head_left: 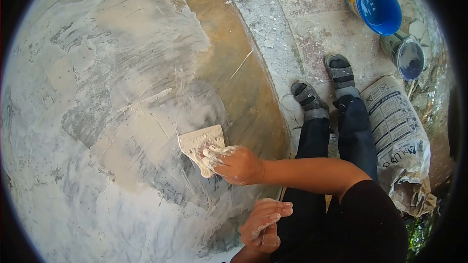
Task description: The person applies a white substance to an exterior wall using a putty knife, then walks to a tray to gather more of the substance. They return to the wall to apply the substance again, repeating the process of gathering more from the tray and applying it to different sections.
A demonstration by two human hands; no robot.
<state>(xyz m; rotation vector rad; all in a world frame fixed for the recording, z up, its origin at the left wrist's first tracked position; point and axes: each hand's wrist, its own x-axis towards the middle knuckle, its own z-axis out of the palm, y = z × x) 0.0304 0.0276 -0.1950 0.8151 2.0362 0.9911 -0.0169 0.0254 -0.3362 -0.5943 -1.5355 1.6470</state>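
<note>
My right hand [231, 164] is closed on a flat scraper [202, 141] coated with pale plaster. The scraper lies against the wall [131, 131], whose surface is patchy with grey, beige and white plaster. White plaster covers the fingertips of this hand. Lower down, my left hand [265, 225] is held near my body, off the wall, with its fingers loosely bent and apart. It is smeared with plaster, and nothing shows in it.
An uncoated brown strip [243, 78] runs along the wall's edge. My sandalled feet [312, 100] stand on the stained floor [312, 14]. To the right are a blue bucket [380, 7], a smaller bucket [410, 59] with grey contents and a printed paper sack [392, 122].
</note>
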